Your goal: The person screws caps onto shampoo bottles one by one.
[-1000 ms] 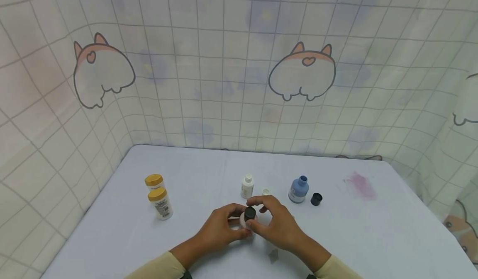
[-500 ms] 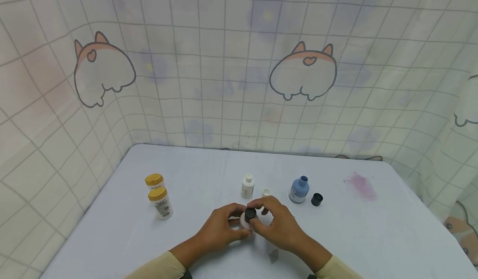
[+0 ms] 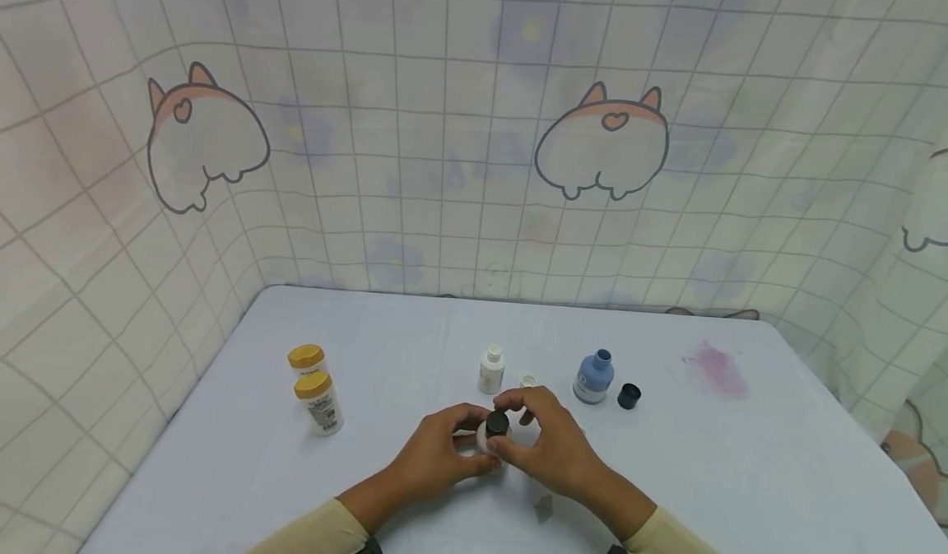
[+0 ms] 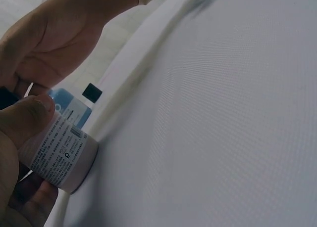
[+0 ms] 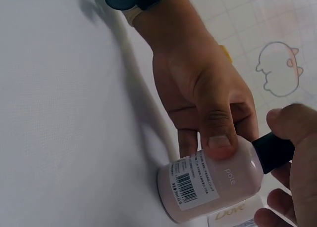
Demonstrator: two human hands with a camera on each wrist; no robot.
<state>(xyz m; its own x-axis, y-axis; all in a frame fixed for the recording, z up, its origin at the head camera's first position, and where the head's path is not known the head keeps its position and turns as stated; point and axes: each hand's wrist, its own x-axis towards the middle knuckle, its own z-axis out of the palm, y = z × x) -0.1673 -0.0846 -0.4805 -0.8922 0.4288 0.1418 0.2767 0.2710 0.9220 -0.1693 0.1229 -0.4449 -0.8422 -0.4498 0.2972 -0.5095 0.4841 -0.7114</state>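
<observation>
My left hand [image 3: 437,451] grips the body of a pale pink bottle [image 5: 223,190] with a printed white label and barcode. The bottle stands upright at the front middle of the white table. On its neck sits a black cap [image 3: 497,424], which my right hand [image 3: 551,447] pinches at the side with the thumb. In the right wrist view, the right thumb [image 5: 282,120] lies against that cap, its other fingers curled below. The left thumb [image 4: 32,115] presses on the bottle's side in the left wrist view.
Just behind the hands stand an uncapped small white bottle [image 3: 491,373] and a white cap [image 3: 527,381]. To the right are an open blue bottle [image 3: 592,379] and a loose black cap [image 3: 629,396]. Two white bottles with yellow lids [image 3: 313,385] stand at the left.
The right fingers have shifted slightly about the black cap. The left hand keeps its grip on the pink bottle, and the other items have stayed put.
</observation>
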